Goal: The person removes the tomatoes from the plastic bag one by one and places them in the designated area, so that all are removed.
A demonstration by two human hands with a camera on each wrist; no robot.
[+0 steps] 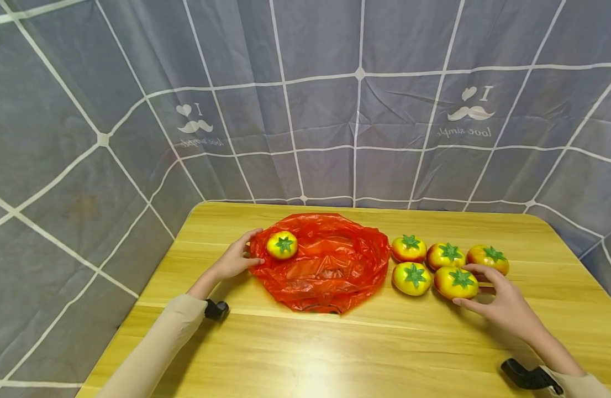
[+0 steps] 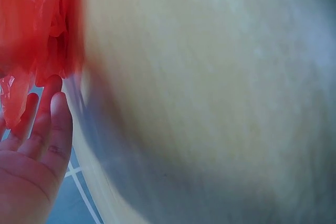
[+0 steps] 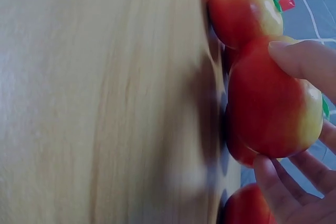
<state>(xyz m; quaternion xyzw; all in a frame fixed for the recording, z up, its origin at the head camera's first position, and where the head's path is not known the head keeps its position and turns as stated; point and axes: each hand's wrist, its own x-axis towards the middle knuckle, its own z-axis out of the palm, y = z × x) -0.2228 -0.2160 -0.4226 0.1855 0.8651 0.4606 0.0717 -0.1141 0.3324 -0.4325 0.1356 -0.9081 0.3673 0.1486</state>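
Observation:
A red plastic bag (image 1: 330, 265) lies spread on the wooden table, its mouth facing up. One yellow-red tomato (image 1: 282, 245) with a green leafy top sits in its left part. My left hand (image 1: 236, 257) is at the bag's left edge, thumb and fingers apart; in the left wrist view its fairly straight fingers (image 2: 61, 124) reach up against the bag's hanging film. On the right, my right hand (image 1: 501, 298) holds the front-row right tomato (image 1: 456, 283) between thumb and fingers. The right wrist view shows the thumb on one side of this tomato (image 3: 273, 100) and fingertips on the other.
Beside the held tomato lies another front-row tomato (image 1: 411, 278). Behind stand a left tomato (image 1: 409, 249), a middle tomato (image 1: 446, 255) and a right tomato (image 1: 488, 259), close together. A grey checked curtain (image 1: 325, 110) hangs along the table's back and left side.

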